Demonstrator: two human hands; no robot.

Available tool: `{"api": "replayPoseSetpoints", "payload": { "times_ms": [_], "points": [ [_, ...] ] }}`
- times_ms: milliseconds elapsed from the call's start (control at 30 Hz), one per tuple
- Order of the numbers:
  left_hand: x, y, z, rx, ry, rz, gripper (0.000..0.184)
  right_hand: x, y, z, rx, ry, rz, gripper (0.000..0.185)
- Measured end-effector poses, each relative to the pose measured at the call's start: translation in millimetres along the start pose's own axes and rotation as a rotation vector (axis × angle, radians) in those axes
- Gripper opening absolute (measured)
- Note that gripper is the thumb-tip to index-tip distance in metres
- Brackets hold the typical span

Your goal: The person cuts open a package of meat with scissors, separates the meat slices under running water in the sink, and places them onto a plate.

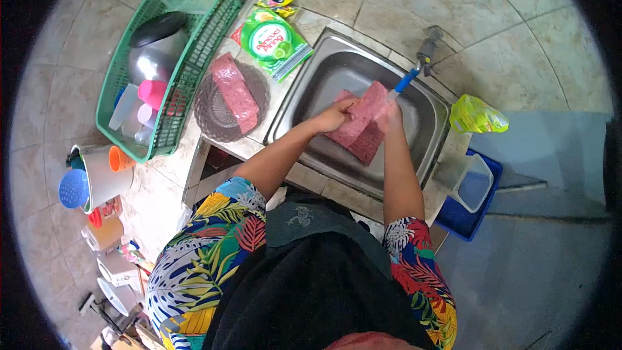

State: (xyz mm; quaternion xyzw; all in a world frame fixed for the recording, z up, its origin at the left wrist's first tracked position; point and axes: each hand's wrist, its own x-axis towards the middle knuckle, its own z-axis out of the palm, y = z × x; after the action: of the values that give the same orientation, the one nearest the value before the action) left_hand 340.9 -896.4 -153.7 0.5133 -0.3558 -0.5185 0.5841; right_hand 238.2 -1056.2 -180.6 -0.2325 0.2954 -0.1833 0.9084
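Note:
Over the sink [309, 91] I hold a flat pink-red slab [366, 116] that looks like raw meat. It appears folded or doubled, with a darker part underneath; I cannot tell if it is one piece or two. My left hand [337, 115] grips its left side, thumb on top. On the right edge, my right hand [391, 118] is closed around it, its fingers mostly hidden. Just above that hand is the blue nozzle of the tap [407, 81]. A similar pink-red strip [234, 94] lies across a patterned glass bowl [206, 111] left of the sink.
A green dish-soap pouch [272, 44] lies behind the bowl. Further left stands a green basket [175, 84] of dishes and cups. At the sink's right are a yellow-green packet [478, 115], a clear container [474, 185] and a blue tray [468, 230].

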Motion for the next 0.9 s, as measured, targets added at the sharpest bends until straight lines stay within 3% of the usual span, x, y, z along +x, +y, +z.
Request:
{"api": "replayPoseSetpoints", "payload": {
  "times_ms": [67, 167, 333, 400, 533, 567, 600, 633, 667, 700, 733, 800, 833, 900],
  "points": [
    [-18, 33, -3, -0.115, -0.072, -0.078, 0.061, 12, 0, -3, 0.075, -0.04, 0.047, 0.034],
    [-47, 46, -17, -0.324, -0.039, -0.075, 0.06, 23, 0, -2, -0.129, 0.148, 0.077, 0.038],
    [-109, 84, -50, -0.488, 0.122, -0.105, 0.056, 22, 7, 18, -0.103, 0.175, 0.07, 0.042],
    [-133, 101, -64, -0.446, 0.368, -0.132, 0.056, 23, 10, 18, -0.218, 0.247, 0.082, 0.034],
    [-169, 95, -103, -0.422, 0.702, 0.09, 0.061, 26, 15, 8, -0.373, 0.424, 0.152, 0.025],
    [-178, 95, -110, -0.428, 0.702, 0.091, 0.061, 29, 18, -5, -0.621, 0.396, 0.15, 0.021],
    [-185, 95, -117, -0.28, 0.769, -0.007, 0.064, 37, 21, -23, -0.868, 0.361, 0.144, 0.018],
    [-192, 95, -124, -0.134, 0.831, -0.11, 0.067, 65, 22, -80, -0.876, 0.363, 0.143, 0.018],
    [-196, 79, -136, -0.142, 0.831, -0.108, 0.067, 86, 27, -134, -1.336, 0.308, -0.075, 0.017],
    [-197, 49, -152, 0.069, 0.869, -0.108, 0.071, 107, 48, -175, -1.784, 0.231, -0.311, 0.017],
    [-200, 32, -160, 0.28, 0.897, -0.111, 0.075, 68, 27, -129, -1.789, 0.235, -0.304, 0.017],
    [-209, 60, -146, 0.451, 0.925, -0.173, 0.078, -12, 35, 30, -1.23, 0.447, -0.012, 0.017],
    [-212, 75, -142, 0.633, 0.95, -0.223, 0.081, -7, 40, 17, -1.23, 0.455, -0.011, 0.017],
    [-218, 84, -148, 0.628, 0.915, -0.213, 0.08, 13, 50, -15, -1.808, 0.345, -0.244, 0.017]
  ]
}}
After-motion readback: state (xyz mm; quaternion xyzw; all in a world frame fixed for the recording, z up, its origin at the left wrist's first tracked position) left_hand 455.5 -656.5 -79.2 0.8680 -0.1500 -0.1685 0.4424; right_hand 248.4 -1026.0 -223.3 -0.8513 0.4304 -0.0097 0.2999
